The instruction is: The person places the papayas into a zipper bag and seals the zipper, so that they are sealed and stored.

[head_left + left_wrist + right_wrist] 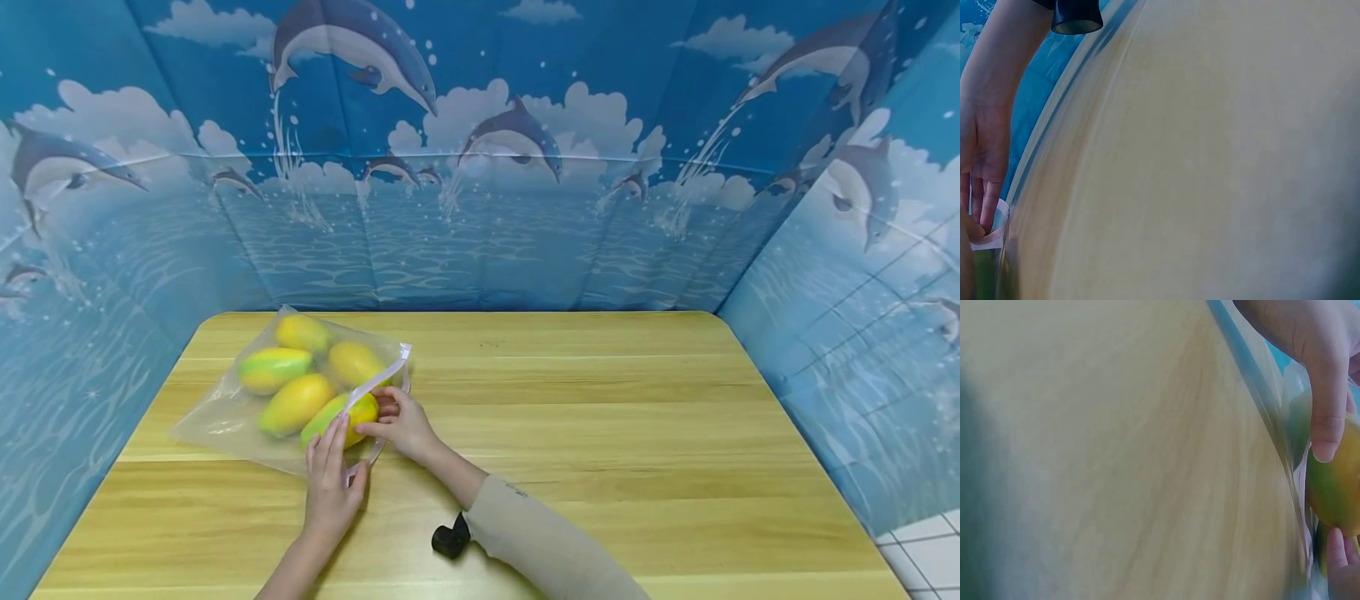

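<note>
A clear plastic zip bag (225, 417) with a pale strip along its opening lies at the table's left, several yellow-green mangoes (297, 404) inside it. At the opening, my right hand (405, 425) grips one mango (363, 421), thumb on its near side and fingers at its far side. My left hand (330, 492) holds the near part of the bag's rim, fingers lying over the film against that mango and thumb lower down. In the right wrist view, my right thumb (1329, 419) presses on the mango (1335, 487), and left fingertips touch its lower end.
A black wrist camera (451, 540) sits beside my right forearm. The wooden table (600, 450) stretches away to the right of the bag. Blue dolphin-printed cloth (495, 242) hangs behind and along both sides. White floor tiles (922, 550) show at the lower right.
</note>
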